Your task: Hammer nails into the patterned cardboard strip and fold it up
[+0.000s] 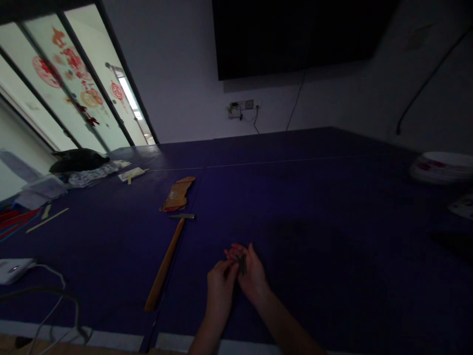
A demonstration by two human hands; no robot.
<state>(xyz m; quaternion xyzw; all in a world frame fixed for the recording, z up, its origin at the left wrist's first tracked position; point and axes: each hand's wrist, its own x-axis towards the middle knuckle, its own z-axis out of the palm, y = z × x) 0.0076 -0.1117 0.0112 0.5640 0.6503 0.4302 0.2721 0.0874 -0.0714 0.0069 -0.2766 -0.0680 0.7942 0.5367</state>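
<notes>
My right hand (253, 273) is turned palm up and cupped, low over the purple tabletop. Several small dark thin pieces (242, 264) lie in its palm; they look like nails, but the dim light hides their exact kind. My left hand (220, 278) meets it from the left, thumb and fingers pinched together at the edge of the pile. What sits between those fingertips cannot be made out. Left of both hands, a hammer (166, 264) with a wooden handle and a metal head lies flat. Just beyond its head rests a torn piece of brown cardboard (178, 194).
A white device (15, 270) with cables lies at the left front. Red and blue strips (18, 219), a plastic box (44, 190) and a black bag (78, 160) sit farther left. A small white tray (132, 174) is behind. A white bowl-like container (441, 167) stands far right.
</notes>
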